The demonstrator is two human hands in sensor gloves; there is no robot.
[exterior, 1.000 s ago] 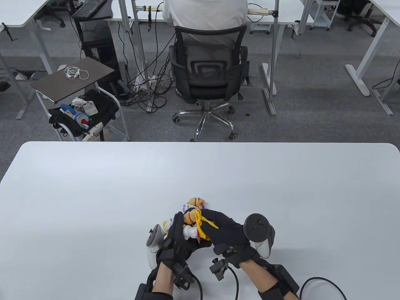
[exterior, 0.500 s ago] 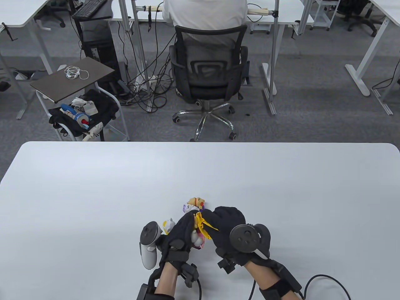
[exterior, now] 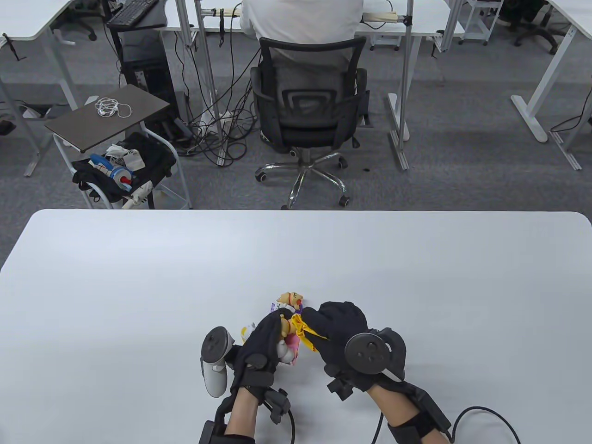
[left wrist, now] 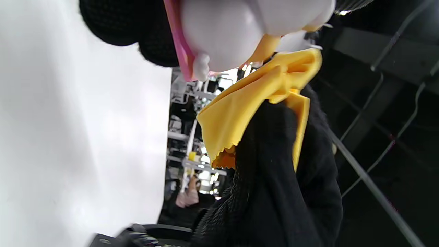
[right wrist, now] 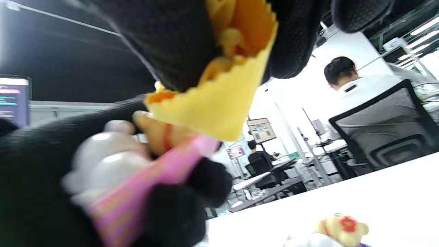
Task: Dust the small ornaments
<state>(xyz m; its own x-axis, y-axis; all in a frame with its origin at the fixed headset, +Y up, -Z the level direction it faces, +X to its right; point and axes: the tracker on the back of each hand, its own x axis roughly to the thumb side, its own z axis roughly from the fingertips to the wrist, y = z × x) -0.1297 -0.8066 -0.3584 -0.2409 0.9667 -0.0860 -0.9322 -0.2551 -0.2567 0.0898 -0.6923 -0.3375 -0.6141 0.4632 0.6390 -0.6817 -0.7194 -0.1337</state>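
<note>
My left hand (exterior: 266, 344) grips a small white and tan figurine (exterior: 285, 340) with a pink base, lifted just above the white table (exterior: 138, 286). My right hand (exterior: 335, 330) pinches a yellow cloth (exterior: 306, 330) against the figurine's top. The left wrist view shows the figurine (left wrist: 226, 31) close up with the cloth (left wrist: 247, 103) beside it. The right wrist view shows the cloth (right wrist: 219, 106) over the figurine (right wrist: 113, 154). A second tan figurine (exterior: 291, 298) stands on the table just beyond my hands, also in the right wrist view (right wrist: 339, 228). A third white figurine (exterior: 247, 329) peeks out left of my left hand.
A black office chair (exterior: 307, 106) with a seated person stands beyond the table's far edge. A small cart (exterior: 115, 138) with a bag stands on the floor at far left.
My left hand has turned the figurine, covering more of it. My right hand has rolled over with the cloth, so its tracker now faces up. Both hands stay in the same spot.
</note>
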